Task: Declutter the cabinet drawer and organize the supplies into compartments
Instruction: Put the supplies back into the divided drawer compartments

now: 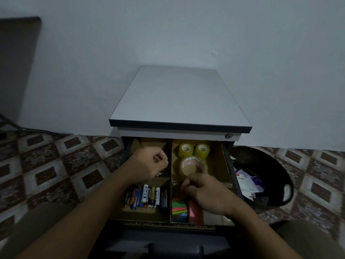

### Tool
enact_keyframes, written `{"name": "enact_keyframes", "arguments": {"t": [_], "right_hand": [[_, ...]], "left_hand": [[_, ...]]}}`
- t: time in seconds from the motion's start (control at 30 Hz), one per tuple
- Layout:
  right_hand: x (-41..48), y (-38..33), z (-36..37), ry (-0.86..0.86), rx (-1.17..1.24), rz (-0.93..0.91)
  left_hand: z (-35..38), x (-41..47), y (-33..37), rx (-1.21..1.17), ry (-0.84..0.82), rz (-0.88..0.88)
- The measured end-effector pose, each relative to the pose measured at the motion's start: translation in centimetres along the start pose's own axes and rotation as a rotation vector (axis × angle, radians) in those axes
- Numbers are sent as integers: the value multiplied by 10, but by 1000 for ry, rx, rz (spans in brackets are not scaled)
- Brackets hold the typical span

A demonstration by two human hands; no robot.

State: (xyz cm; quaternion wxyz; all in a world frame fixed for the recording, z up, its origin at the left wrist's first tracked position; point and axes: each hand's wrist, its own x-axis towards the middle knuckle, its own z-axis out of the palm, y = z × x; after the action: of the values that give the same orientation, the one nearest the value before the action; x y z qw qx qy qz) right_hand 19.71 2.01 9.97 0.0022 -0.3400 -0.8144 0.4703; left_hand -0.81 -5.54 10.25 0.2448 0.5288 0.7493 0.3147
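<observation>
The open drawer point(228, 165) holds a cardboard divider point(170, 163) making four compartments. Far right compartment: two small clear tape rolls point(194, 149) and a larger tape roll point(193, 166). Near left: several batteries point(147, 196). Near right: coloured sticky notes point(180, 209) and a pink pad point(195, 210). My left hand point(149, 164) hovers over the far left compartment with its fingers curled; whether it holds anything is hidden. My right hand point(203, 192) is over the near right compartment, fingers curled, fingertips pinched near the divider; what they hold is hidden.
The grey cabinet top point(179, 98) stands against a white wall. A black bin point(261, 176) with papers sits on the patterned floor tiles to the right. A dark board point(16, 62) leans at far left. The drawer front point(173, 245) is at the bottom.
</observation>
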Motion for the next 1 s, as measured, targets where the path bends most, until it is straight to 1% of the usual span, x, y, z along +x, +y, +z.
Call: {"name": "enact_keyframes", "arguments": {"t": [0.1, 0.23, 0.37, 0.47, 0.57, 0.63, 0.7, 0.77, 0.87, 1.0], "right_hand": [[-4, -6, -4, 101, -24, -70], [-9, -10, -4, 230, -52, -134], [-20, -10, -3, 282, -93, -194], [-32, -10, -3, 251, -124, -226], [-44, -8, -3, 182, -217, -212], [-54, -7, -3, 93, -267, -193], [-61, -5, -2, 5, -334, -219], [-68, -6, 0, -76, -395, -208], [-77, -5, 4, -147, -531, -135], [-79, 4, 12, -133, -659, -81]], "left_hand": [[-7, -3, 13, 46, 8, -1], [-16, -10, 30, 126, -5, 52], [-22, -25, 35, 192, -31, 86], [-23, -41, 34, 232, -110, 97], [-23, -63, 31, 291, -226, 76], [-23, -78, 31, 347, -365, 39], [-22, -87, 31, 411, -516, 1], [-20, -91, 29, 498, -613, -23], [-14, -92, 20, 612, -624, -38], [-9, -92, 9, 664, -579, -47]]}}
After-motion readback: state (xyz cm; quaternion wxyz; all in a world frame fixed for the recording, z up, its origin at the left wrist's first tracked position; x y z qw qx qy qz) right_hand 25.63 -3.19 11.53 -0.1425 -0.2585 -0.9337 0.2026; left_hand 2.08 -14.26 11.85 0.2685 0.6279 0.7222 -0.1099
